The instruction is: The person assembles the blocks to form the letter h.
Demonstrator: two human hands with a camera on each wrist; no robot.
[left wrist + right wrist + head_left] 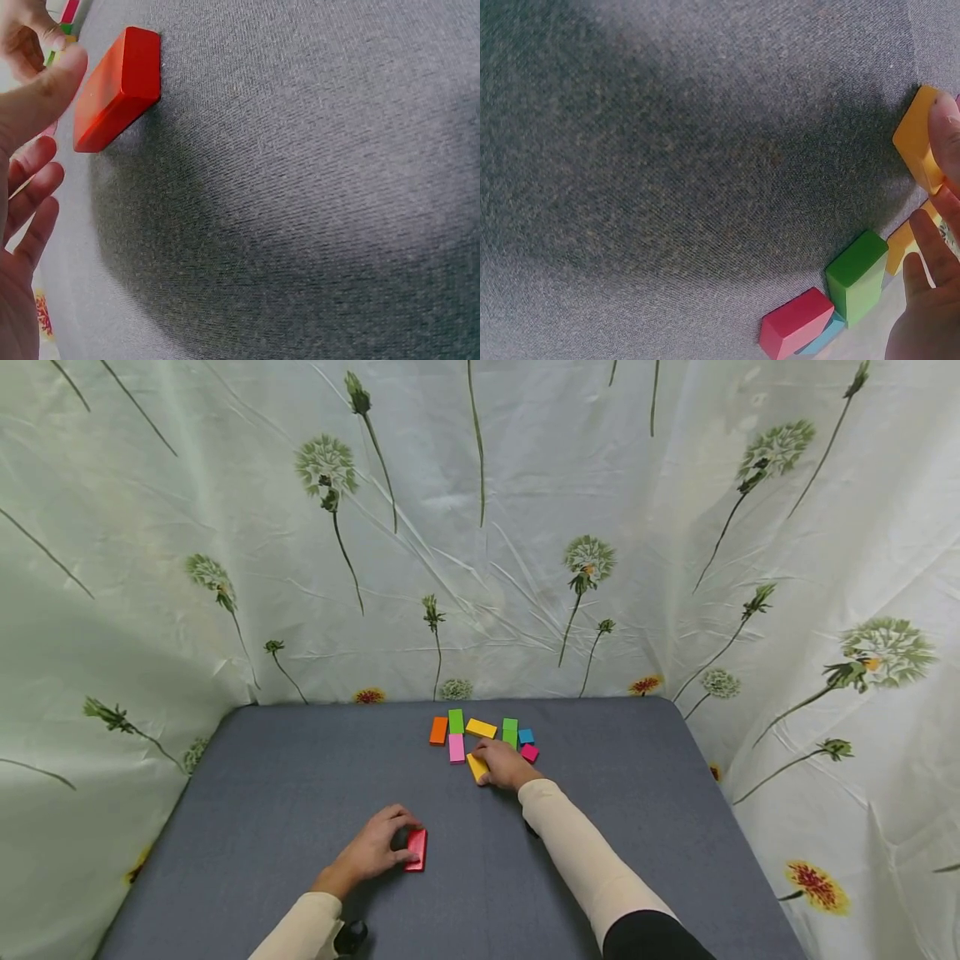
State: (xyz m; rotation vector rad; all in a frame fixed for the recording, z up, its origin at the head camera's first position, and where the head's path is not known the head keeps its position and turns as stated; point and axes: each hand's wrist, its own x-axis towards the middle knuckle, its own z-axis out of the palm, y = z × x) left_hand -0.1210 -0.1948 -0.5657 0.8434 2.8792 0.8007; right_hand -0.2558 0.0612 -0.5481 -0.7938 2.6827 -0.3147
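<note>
My left hand (377, 843) is at a red block (417, 850) on the table, its thumb and fingers spread about the block's two ends. In the left wrist view the red block (120, 90) lies flat, and a small gap shows between it and the thumb (52, 86). Farther forward, my right hand (506, 764) pinches a yellow block (476, 768) by its ends between thumb and fingers. The right wrist view shows the thumb against this yellow block (915, 139); part of the block is hidden behind it.
Behind the right hand lie an orange block (438, 731), a pink block (457, 749), another yellow block (481, 727), two green blocks (456, 721), a blue block (527, 737) and a crimson block (529, 752). A flowered curtain (510, 527) surrounds the dark grey table (300, 777).
</note>
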